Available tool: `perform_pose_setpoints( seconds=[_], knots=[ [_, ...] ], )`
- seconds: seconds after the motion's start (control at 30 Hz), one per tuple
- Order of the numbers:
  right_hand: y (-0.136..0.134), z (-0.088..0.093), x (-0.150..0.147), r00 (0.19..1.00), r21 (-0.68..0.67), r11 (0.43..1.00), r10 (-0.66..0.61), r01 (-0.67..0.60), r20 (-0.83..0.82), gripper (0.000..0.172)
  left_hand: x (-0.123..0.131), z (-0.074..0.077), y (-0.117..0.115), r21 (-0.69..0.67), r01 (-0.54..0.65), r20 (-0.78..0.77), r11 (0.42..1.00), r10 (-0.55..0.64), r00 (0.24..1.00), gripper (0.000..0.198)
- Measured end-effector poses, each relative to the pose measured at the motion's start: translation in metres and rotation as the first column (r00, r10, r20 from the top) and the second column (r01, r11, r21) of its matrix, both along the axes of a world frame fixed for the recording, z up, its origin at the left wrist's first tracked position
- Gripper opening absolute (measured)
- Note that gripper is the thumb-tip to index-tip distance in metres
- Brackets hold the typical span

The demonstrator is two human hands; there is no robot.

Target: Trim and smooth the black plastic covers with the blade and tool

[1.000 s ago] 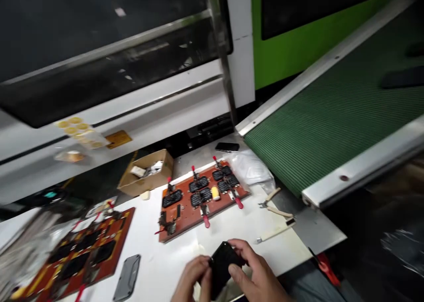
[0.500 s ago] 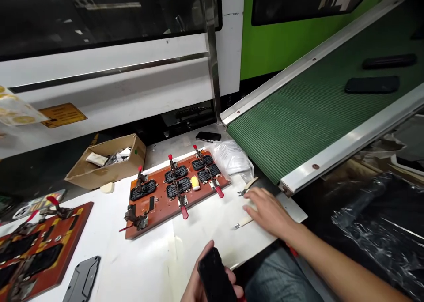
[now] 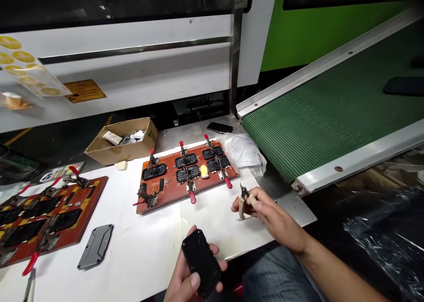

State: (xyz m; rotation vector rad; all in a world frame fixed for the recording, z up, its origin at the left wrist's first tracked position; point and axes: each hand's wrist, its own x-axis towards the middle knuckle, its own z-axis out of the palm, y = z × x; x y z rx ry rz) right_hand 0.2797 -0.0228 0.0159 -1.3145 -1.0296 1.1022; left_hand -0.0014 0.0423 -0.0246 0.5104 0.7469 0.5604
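Note:
A flat black phone case part (image 3: 201,263) lies in my left hand (image 3: 181,279), which grips it by the edges, thumb on its face, near the table's front edge. My right hand (image 3: 270,213) is closed around a small pair of side cutters (image 3: 244,196) with pale handles; their jaws point up and away from me, just above the white table. Beyond both hands is a brown clamping fixture (image 3: 172,196) holding several black parts under red-tipped toggle clamps. The cutters and the black part are apart from each other.
A second fixture (image 3: 89,209) stands at the left, beside a grey phone case (image 3: 96,247). Behind are a cardboard box (image 3: 122,154), a black phone (image 3: 219,127) and a plastic bag of white pieces (image 3: 245,152). A green conveyor belt (image 3: 318,112) slopes up at the right.
My right hand has picked the side cutters up off the table and closed on them. My left hand has turned the black part so more of its face shows. The view has shifted left.

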Motion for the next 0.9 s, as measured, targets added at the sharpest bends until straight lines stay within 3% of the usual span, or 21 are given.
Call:
perform_pose_setpoints(
  seconds=[0.1, 0.2, 0.27, 0.47, 0.63, 0.73, 0.9],
  knots=[
    [-0.005, 0.014, -0.018, 0.948, 0.016, 0.991, 0.125, -0.136, 0.293, 0.024, 0.002, 0.018, 0.003, -0.017, -0.038, 0.050, 0.999, 0.039, 0.998, 0.117],
    [-0.004, 0.032, -0.033, 0.737, 0.146, 0.945, 0.125, -0.292, 0.665, 0.038, 0.002, 0.029, 0.003, 0.030, -0.044, 0.143, 0.999, 0.039, 0.989, 0.119],
    [0.000, 0.043, -0.041, 0.605, 0.194, 0.899, 0.094, -0.392, 0.791, 0.042, 0.001, 0.030, 0.001, 0.064, -0.039, 0.184, 0.997, 0.026, 0.982, 0.119],
    [0.014, 0.066, -0.064, 0.426, 0.219, 0.814, 0.039, -0.538, 0.904, 0.015, -0.003, 0.029, -0.011, 0.087, -0.062, 0.202, 0.994, 0.044, 0.978, 0.111],
    [0.018, 0.072, -0.074, 0.427, 0.267, 0.800, -0.015, -0.537, 0.904, 0.016, -0.007, 0.035, -0.017, 0.120, -0.052, 0.084, 0.991, 0.042, 0.996, 0.114],
    [0.018, 0.073, -0.080, 0.375, 0.273, 0.796, -0.062, -0.540, 0.925, 0.012, -0.007, 0.038, -0.018, 0.132, -0.073, 0.024, 0.989, 0.070, 0.997, 0.109],
    [0.019, 0.075, -0.086, 0.330, 0.313, 0.808, -0.156, -0.500, 0.931, 0.021, -0.003, 0.039, -0.019, 0.125, -0.041, 0.052, 0.991, 0.035, 0.998, 0.122]
  ],
)
